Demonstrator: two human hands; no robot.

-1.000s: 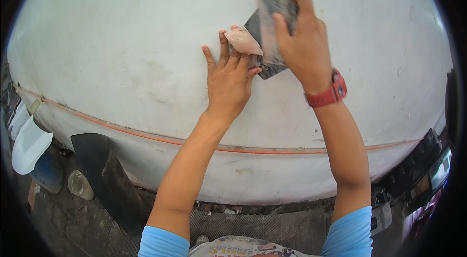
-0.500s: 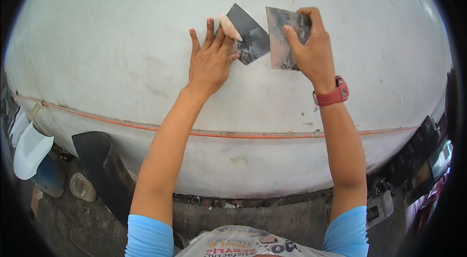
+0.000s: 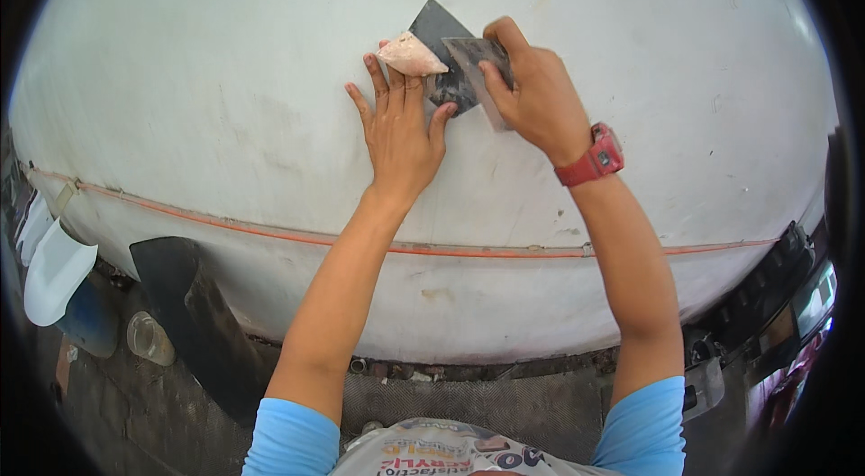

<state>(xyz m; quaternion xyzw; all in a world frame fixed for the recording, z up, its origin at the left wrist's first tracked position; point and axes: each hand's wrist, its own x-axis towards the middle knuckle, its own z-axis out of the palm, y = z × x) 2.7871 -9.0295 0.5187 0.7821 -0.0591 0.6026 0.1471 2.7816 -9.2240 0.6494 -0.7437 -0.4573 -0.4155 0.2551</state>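
My left hand (image 3: 403, 147) is up against a large white curved surface (image 3: 225, 98), its fingers spread and its thumb at the near edge of a dark, flat, square plate (image 3: 443, 23). A pinkish-white lump of putty (image 3: 412, 54) sits at the plate's left side and covers some of the fingertips. How the fingers meet the plate is partly hidden. My right hand (image 3: 538, 107), with a red watch (image 3: 595, 158) on its wrist, grips a thin, wide putty spreader (image 3: 472, 62) tilted over the plate's right side. Smears mark the plate and spreader.
An orange-red strip (image 3: 450, 251) runs across the white surface, nearer to me. Below left stand a dark curved panel (image 3: 171, 296), a clear tub (image 3: 150, 339) and a white curved part (image 3: 59, 269) on a blue container (image 3: 90, 323). Dark parts (image 3: 766, 287) crowd the right side.
My right hand has brought the spreader leftward and tilted it, so it now overlaps the dark plate. The plate has turned slightly, and the putty lump shows a broader face.
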